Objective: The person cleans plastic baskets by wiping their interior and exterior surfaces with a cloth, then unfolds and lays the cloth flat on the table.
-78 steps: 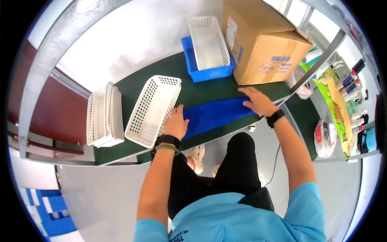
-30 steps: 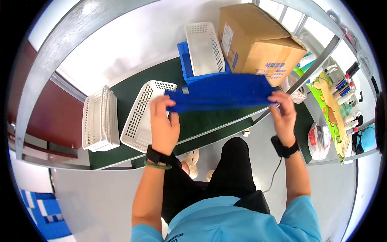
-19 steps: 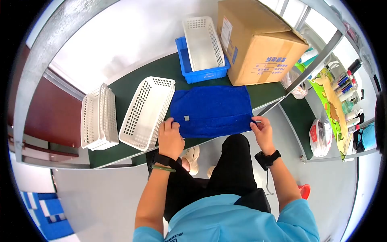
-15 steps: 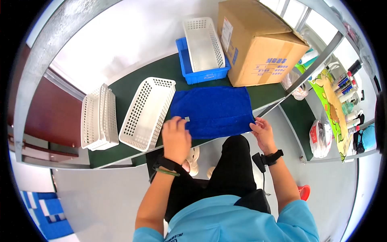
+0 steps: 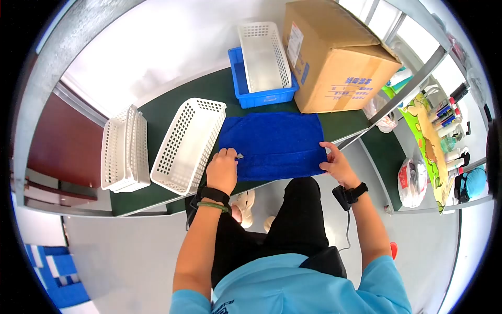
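Observation:
A blue towel (image 5: 277,141) lies spread flat on the dark green table, with a small pale tag near its left edge. My left hand (image 5: 222,171) is at that edge beside the tag, its fingers curled down and closed on the cloth; the fingertips are partly hidden. At the towel's right edge is my right hand (image 5: 339,165), thumb and forefinger apart, the fingertips touching the border. Just left of my left hand stands a white perforated basket (image 5: 191,144), with nothing in it.
Stacked white baskets (image 5: 125,152) stand at the left. Behind the towel, a white basket (image 5: 266,60) rests in a blue bin (image 5: 272,98) beside a large cardboard box (image 5: 342,73). Metal shelf posts frame the table. Bottles and plastic bags (image 5: 412,183) occupy the right-hand shelf.
My left hand has lowered onto the towel's left edge and its fingers have closed. My right thumb and forefinger have spread apart from their pinch at the right edge.

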